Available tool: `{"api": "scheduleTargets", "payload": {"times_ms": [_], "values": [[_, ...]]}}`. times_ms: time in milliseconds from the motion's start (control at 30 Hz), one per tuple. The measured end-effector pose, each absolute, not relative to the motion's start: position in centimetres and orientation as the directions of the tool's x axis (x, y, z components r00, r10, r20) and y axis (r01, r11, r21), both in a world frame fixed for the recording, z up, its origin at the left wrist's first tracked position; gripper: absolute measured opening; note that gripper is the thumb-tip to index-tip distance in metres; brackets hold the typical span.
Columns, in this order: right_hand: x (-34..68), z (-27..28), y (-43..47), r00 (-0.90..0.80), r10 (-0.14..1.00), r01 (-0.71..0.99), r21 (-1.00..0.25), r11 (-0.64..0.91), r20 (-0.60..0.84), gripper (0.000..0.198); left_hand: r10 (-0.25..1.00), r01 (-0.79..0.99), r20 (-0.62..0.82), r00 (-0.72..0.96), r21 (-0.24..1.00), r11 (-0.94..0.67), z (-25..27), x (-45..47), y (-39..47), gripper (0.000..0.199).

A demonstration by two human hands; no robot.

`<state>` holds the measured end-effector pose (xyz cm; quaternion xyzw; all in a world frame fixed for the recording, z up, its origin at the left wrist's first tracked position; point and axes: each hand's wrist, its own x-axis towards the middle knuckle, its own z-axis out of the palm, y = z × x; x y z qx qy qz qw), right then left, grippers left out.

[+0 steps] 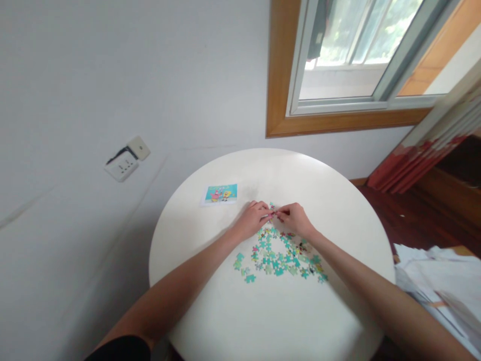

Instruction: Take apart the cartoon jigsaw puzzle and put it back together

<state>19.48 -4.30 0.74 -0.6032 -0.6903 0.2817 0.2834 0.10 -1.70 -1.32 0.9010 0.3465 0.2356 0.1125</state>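
Many loose jigsaw puzzle pieces, mostly teal and pale green with a few pink, yellow and dark ones, lie spread over the middle of the round white table. Beyond the main spread, my left hand pinches a small puzzle piece between thumb and fingers. My right hand meets it from the other side, its fingers closed at the same spot. Whether they grip one piece or two is too small to tell. A few pieces lie just behind and below the fingertips, partly hidden by the hands.
A picture card with cartoon figures lies at the table's back left. The wall carries a socket on the left and a wood-framed window at the back. White papers are stacked right of the table, below a red and white curtain.
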Motion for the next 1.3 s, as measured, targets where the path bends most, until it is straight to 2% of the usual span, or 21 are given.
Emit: {"api": "scheduleTargets", "payload": {"times_ms": [100, 467, 733, 833, 1000, 1200, 1300], "values": [[19.2, 0.8, -3.9, -0.098, 0.995, 0.665, -0.743, 0.079, 0.018, 0.016, 0.678, 0.568, 0.351, 0.646, 0.373, -0.734, -1.5, 0.1, -1.6, 0.021], [17.6, 0.5, -3.4, 0.028, 0.999, 0.846, -0.532, -0.032, -0.015, 0.013, 0.689, 0.567, 0.358, 0.63, 0.394, -0.723, -1.7, 0.1, -1.5, 0.019], [17.3, 0.5, -4.2, 0.058, 0.998, 0.881, -0.47, -0.055, -0.007, 0.015, 0.687, 0.566, 0.366, 0.628, 0.392, -0.725, -1.8, 0.1, -1.6, 0.017], [17.9, 0.5, -4.6, 0.019, 0.999, 0.864, -0.504, 0.007, 0.047, 0.017, 0.694, 0.574, 0.36, 0.623, 0.393, -0.719, -1.6, 0.2, -1.6, 0.02], [19.4, 0.1, -5.8, -0.174, 0.974, 0.841, -0.493, 0.222, 0.142, 0.021, 0.702, 0.578, 0.363, 0.613, 0.401, -0.711, -1.7, 0.3, -1.7, 0.022], [20.0, 0.6, -4.3, -0.219, 0.969, 0.848, -0.47, 0.245, 0.11, 0.022, 0.718, 0.588, 0.375, 0.587, 0.412, -0.696, -1.6, 0.3, -1.8, 0.022], [19.9, 1.4, -1.8, -0.245, 0.96, 0.864, -0.419, 0.279, 0.134, 0.025, 0.716, 0.594, 0.361, 0.597, 0.402, -0.697, -1.5, 0.3, -1.9, 0.02]]}}
